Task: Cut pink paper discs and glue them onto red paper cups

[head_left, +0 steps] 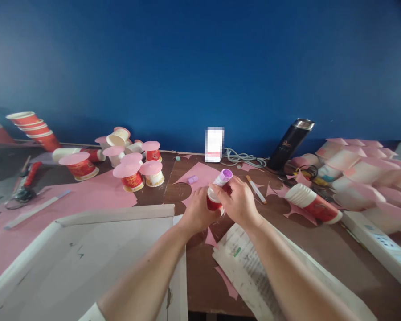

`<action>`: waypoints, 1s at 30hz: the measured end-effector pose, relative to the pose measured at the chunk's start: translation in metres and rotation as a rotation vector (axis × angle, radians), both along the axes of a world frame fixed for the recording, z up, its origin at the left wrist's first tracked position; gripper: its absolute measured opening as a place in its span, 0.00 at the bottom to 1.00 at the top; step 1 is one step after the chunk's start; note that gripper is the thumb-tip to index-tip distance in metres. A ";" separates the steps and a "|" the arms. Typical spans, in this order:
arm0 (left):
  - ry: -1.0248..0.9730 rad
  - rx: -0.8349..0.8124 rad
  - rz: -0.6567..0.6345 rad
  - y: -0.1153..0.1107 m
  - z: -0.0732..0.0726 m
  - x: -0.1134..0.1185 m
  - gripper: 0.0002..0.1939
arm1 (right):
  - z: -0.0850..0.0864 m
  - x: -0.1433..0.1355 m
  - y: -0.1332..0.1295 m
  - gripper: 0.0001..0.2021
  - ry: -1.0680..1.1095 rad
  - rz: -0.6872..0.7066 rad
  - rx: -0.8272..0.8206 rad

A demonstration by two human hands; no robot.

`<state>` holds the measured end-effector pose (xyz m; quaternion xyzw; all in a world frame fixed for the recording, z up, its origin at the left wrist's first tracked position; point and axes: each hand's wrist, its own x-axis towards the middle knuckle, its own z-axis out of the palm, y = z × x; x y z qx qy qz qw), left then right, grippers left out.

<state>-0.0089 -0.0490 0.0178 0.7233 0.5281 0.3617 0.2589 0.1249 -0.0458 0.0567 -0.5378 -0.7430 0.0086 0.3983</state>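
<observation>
1. While the left hand (198, 210) is gripping the red paper cup (213, 205) above the table (178, 171), the right hand (243, 201) is pinching the purple glue stick (222, 177) beside its pale end.
2. Risk, same view: overly tight left fingers would be denting the thin wall; a slipping right pinch would be smearing glue.

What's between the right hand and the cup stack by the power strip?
In the head view: a white stick near the right hand, then pink scraps.
</observation>
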 end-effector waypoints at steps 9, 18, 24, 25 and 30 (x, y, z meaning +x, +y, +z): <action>-0.021 0.007 -0.013 0.002 -0.002 0.001 0.20 | -0.003 0.006 -0.003 0.15 0.098 -0.022 -0.010; -0.128 -0.008 -0.063 0.004 -0.002 0.000 0.17 | 0.003 0.003 -0.009 0.13 0.245 0.144 -0.152; -0.119 0.011 -0.046 0.005 -0.003 0.001 0.17 | 0.001 -0.003 0.004 0.15 0.055 0.034 -0.015; -0.119 0.011 -0.045 0.004 -0.003 0.001 0.17 | 0.001 -0.002 0.005 0.16 0.044 0.002 0.003; -0.105 -0.006 -0.037 0.002 0.001 0.001 0.17 | 0.003 0.002 0.004 0.16 0.061 0.034 -0.078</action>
